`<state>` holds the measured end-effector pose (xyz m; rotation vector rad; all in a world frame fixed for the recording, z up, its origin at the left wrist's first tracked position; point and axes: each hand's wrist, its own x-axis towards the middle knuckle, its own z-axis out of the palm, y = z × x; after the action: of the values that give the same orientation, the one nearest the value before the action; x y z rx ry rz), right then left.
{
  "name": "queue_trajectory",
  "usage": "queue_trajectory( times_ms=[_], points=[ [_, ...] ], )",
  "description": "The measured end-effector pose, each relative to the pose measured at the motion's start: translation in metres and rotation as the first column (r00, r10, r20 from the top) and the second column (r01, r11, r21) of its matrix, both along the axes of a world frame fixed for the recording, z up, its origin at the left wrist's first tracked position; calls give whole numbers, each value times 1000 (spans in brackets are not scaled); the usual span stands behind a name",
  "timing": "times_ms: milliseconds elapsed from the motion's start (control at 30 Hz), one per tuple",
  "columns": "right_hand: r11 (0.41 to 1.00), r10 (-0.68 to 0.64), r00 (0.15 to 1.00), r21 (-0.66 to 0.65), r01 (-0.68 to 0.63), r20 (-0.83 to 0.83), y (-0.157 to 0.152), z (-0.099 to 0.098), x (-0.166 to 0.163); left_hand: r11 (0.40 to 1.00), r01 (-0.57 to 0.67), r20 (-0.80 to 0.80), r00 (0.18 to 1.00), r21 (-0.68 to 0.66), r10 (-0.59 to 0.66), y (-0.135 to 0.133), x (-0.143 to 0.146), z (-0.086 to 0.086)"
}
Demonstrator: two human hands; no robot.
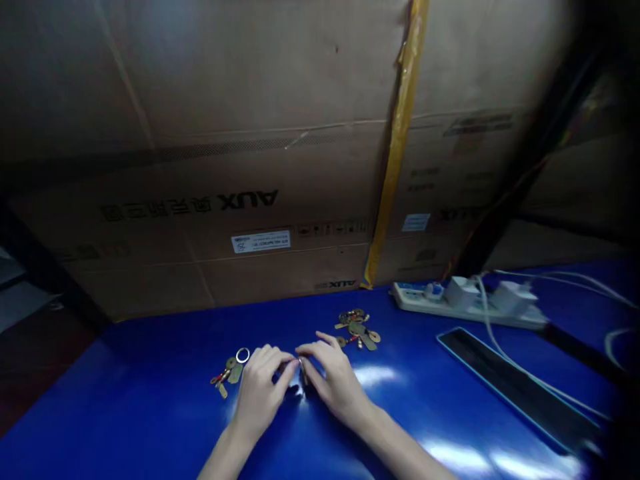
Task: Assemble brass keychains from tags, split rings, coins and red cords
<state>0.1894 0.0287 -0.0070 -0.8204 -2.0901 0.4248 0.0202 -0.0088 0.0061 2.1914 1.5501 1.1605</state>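
My left hand (261,385) and my right hand (334,379) meet over the blue table, thumbs and forefingers pinched together. Between their fingertips is a small shiny metal piece (301,363), mostly hidden, so its kind is unclear. Left of my left hand lies a keychain (234,371) with a silver split ring, a coin-like disc, a flat tag and small red and brass beads. Beyond my right hand is a loose pile of similar brass charms (358,328), with coin discs, tags and red-corded beads.
Large cardboard boxes (260,160) stand along the back of the blue table (150,413). At the right are a white power strip (470,305) with plugged-in adapters, a dark flat device with a light-blue edge (515,387) and a white cable (535,375) crossing it. Dark posts frame both sides.
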Motion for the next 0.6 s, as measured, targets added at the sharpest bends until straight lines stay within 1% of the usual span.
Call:
queue_trajectory(
  times_ms=[100,167,233,300,367,433,467,533,600],
  points=[
    [998,-8,999,59,6,38,0,-1,0,992,56,115,992,-115,-42,-1,5,-1],
    [996,-16,999,92,12,43,0,-2,1,974,86,212,976,-209,-41,-1,8,-2],
    [995,-19,999,97,15,40,1,-2,1,950,127,296,954,-285,-38,0,9,-5],
    [998,0,1000,69,-2,21,2,-3,2,930,164,366,930,-329,-34,2,8,-7],
    [1000,18,999,-15,-18,-34,2,-2,2,917,198,401,915,-346,-46,3,6,-7],
    [980,9,989,-193,-38,-145,3,0,3,905,234,416,907,-354,-72,3,3,-4],
    [953,1,980,-295,-61,-200,4,1,3,902,251,422,902,-351,-87,2,1,-2],
    [872,33,962,-463,-161,-271,6,5,4,899,284,435,892,-333,-120,0,0,3],
    [800,108,948,-540,-261,-298,8,9,5,895,312,470,872,-317,-138,-2,-1,7]
  ],
)
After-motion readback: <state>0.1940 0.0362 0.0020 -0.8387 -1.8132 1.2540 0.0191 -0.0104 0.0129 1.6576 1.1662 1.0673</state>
